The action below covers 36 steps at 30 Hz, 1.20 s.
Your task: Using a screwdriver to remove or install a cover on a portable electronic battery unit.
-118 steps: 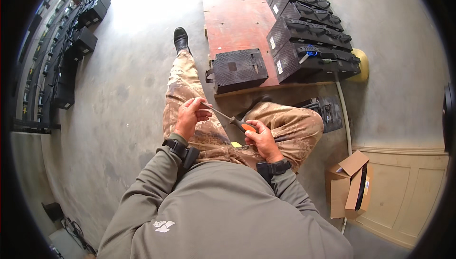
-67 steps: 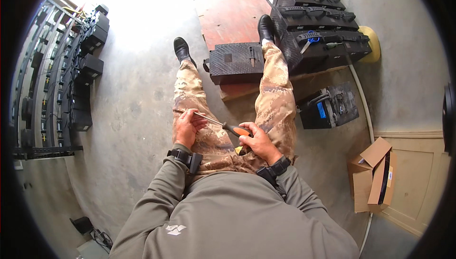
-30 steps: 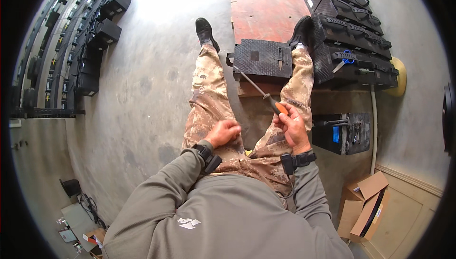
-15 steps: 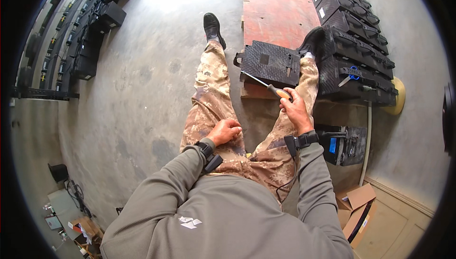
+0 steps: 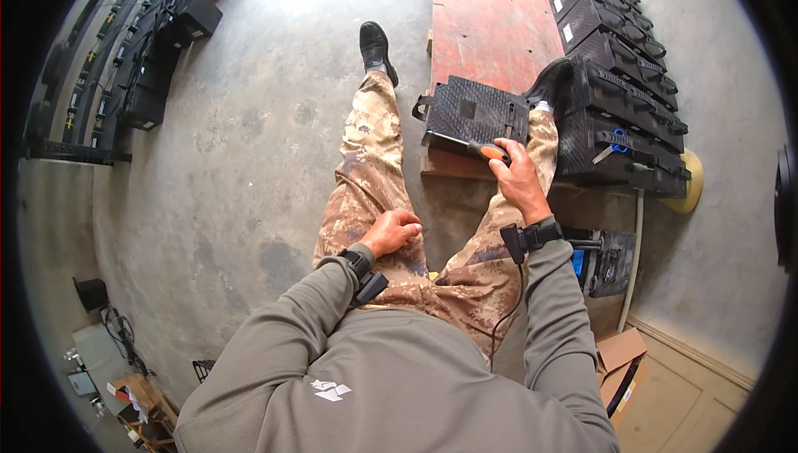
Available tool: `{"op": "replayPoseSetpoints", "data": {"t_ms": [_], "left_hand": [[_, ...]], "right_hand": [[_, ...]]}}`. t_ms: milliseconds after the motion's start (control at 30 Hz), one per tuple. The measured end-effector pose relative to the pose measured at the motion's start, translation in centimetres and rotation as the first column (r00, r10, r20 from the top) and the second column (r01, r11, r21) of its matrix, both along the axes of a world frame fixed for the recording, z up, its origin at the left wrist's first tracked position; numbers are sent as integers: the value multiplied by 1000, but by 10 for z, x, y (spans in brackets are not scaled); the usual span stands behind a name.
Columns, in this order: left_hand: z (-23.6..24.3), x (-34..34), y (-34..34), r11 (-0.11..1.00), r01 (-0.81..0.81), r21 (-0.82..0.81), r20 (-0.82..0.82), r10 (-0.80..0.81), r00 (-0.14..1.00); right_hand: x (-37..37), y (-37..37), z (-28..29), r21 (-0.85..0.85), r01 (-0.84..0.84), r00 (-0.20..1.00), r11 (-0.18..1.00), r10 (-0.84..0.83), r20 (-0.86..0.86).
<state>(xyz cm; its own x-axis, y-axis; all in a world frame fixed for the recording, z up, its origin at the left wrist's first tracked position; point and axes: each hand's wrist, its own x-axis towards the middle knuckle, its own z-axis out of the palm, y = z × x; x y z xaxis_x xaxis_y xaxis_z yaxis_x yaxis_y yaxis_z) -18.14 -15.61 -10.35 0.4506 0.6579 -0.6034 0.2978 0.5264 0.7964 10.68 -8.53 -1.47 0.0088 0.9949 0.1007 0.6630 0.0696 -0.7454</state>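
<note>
**Right hand out front on the screwdriver, left hand parked on the thigh**

And here is the reach: the right hand (image 5: pixel 522 179) sits right of centre, arm stretched up from the lower right of the frame, back of the hand to the camera, thumb on its left side. The fingers are wrapped around the orange-and-dark handle of a screwdriver (image 5: pixel 492 152), whose shaft points left along the near edge of a black textured case (image 5: pixel 470 108); whether metal touches case, you cannot tell. That case lies on a red board (image 5: pixel 495 29) in the upper middle, right beside the person's shoe.

Over to the left hand (image 5: pixel 391 233), near the centre: wrist bent inward, fingers curled into a loose fist, resting on the camouflage trouser leg (image 5: pixel 357 195). Both wrists wear black bands (the right one trails a cable).

Now the markings! A white emblem (image 5: pixel 332 389) shows on the grey shirt at lower centre. Upper right, white labels (image 5: pixel 568 32) dot the row of black boxes (image 5: pixel 619 71), their print too small to read. A blue label (image 5: pixel 578 263) peeks out from behind the right forearm. Blue-handled scissors (image 5: pixel 618 140) lie on the nearest box.
</note>
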Motion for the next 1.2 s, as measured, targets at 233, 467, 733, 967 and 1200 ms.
{"op": "replayPoseSetpoints", "data": {"t_ms": [233,467,733,967,1200], "left_hand": [[-4,0,-3,1000,-7,8,-5,7,1000],[-6,0,-4,1000,-1,6,-5,1,1000],[-4,6,-3,999,21,43,-24,-20,999],[-5,3,-1,996,85,37,-49,-83,995],[24,4,23,998,-59,24,-130,61,990]], "right_hand": [[-34,39,40,125,-126,989,984,114,96],[-57,58,79,206,-158,985,966,139,105],[-56,-129,-66,-490,-101,867,866,-166,-470],[-50,-123,-74,-619,-161,674,769,-373,-638],[-52,-122,-79,-625,-164,703,763,-354,-617]]}}
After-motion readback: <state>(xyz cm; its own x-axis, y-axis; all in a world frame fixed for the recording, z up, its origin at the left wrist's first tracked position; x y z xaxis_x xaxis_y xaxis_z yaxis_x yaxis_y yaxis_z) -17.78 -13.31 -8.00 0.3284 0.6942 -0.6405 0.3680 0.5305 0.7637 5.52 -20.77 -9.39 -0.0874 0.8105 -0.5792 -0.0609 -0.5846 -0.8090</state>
